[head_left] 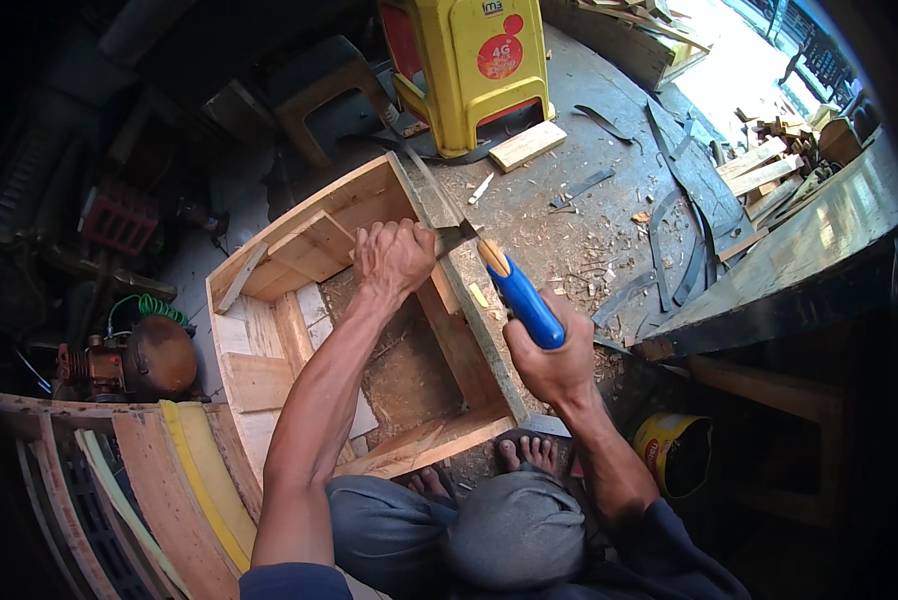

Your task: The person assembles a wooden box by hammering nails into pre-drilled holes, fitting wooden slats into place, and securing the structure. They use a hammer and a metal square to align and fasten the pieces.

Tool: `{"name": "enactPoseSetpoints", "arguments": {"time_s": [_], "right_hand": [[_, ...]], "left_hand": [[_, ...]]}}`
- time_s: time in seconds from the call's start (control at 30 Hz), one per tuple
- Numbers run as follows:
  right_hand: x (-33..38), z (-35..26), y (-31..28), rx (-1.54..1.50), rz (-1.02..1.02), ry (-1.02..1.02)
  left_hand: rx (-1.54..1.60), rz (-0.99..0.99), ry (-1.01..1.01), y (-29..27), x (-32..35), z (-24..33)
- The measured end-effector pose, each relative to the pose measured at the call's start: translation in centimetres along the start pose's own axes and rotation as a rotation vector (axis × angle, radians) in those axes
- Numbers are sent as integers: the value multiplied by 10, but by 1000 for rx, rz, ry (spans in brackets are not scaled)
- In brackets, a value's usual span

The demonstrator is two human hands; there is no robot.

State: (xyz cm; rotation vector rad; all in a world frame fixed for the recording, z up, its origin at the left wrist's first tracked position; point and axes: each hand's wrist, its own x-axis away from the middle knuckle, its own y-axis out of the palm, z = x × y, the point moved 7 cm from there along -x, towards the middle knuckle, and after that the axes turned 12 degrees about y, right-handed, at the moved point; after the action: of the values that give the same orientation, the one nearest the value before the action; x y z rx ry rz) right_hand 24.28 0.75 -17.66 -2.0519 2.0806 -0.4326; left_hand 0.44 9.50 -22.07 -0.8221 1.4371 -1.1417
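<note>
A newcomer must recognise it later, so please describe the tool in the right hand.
Find the big open wooden frame in the middle. Just right of it, the person's right hand grips the tool. Its bright blue grip, with pale wood just beyond, sets it apart from the plain boards nearby.

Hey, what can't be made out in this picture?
In the head view:
Left hand: fingertips, hidden by its own fist.
Blue-and-pale-wood tool handle: lower end, covered by the right hand.
Yellow plastic stool: top, cut off by upper edge.
Round yellow container: contents, lost in shadow.
</note>
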Motion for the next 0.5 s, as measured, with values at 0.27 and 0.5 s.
{"name": "enactPoseSetpoints", "arguments": {"time_s": [0.27,0.5], "right_hand": [[63,9,-22,-127,89,-15],[59,15,-2,-27,25,-104]], "left_hand": [[72,-164,-51,-12,32,36],[262,-361,-370,-9,29,2]]}}
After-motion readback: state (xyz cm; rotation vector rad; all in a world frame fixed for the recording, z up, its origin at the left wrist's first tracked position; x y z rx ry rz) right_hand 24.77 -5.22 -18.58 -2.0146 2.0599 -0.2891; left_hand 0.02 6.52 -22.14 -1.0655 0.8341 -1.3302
